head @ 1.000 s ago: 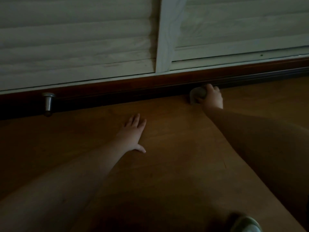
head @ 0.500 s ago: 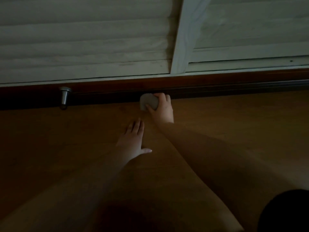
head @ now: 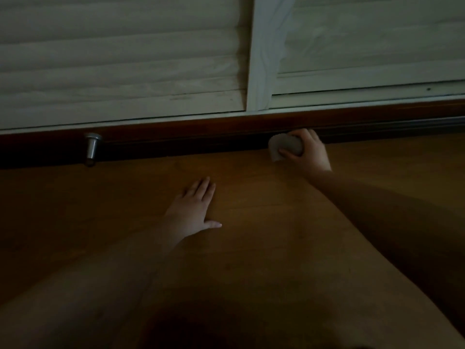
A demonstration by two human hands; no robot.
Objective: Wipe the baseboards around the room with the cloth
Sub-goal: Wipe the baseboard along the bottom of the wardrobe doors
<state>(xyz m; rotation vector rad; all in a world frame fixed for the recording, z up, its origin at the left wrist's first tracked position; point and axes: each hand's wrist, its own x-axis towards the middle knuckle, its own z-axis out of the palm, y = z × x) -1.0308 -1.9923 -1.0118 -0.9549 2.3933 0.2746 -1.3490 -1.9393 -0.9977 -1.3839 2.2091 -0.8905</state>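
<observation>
Right hand (head: 305, 151) is curled round the wadded cloth (head: 284, 147), pressed vs the dark baseboard (head: 188, 133) at floor level. Left hand (head: 192, 210) spread flat on the floor (head: 276, 222) for support. Imo keep even pressure, long strokes, w/ care near the doorstop (head: 91, 147).

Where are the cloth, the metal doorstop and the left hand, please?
cloth (head: 285, 146), head view, its pale bunched middle.
metal doorstop (head: 91, 147), head view, its silver body.
left hand (head: 192, 209), head view, its back.
</observation>
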